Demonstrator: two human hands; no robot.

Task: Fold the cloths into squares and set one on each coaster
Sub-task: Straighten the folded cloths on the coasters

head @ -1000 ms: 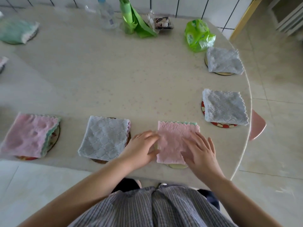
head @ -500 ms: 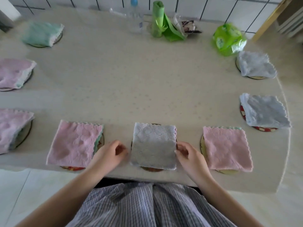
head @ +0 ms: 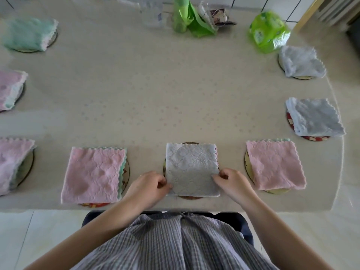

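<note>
A folded grey cloth (head: 191,168) lies on a round coaster (head: 190,197) at the table's near edge. My left hand (head: 148,187) pinches its lower left edge and my right hand (head: 231,183) pinches its lower right edge. Folded pink cloths sit on coasters on either side, one to the left (head: 93,174) and one to the right (head: 274,164). Two more grey cloths (head: 315,116) (head: 301,62) rest on coasters along the right edge. Further pink cloths (head: 11,162) (head: 9,88) and a teal one (head: 29,34) lie on coasters on the left.
At the table's far edge stand a clear plastic bottle (head: 152,14), a green roll of bags (head: 187,18), a small dark packet (head: 220,15) and a bright green tissue pack (head: 268,32). The beige table (head: 155,90) rounds off at the right, with tiled floor beyond.
A second ago both hands were on the pink cloth at the right. They have shifted left to the grey cloth and now pinch its near corners; the view followed leftward.
</note>
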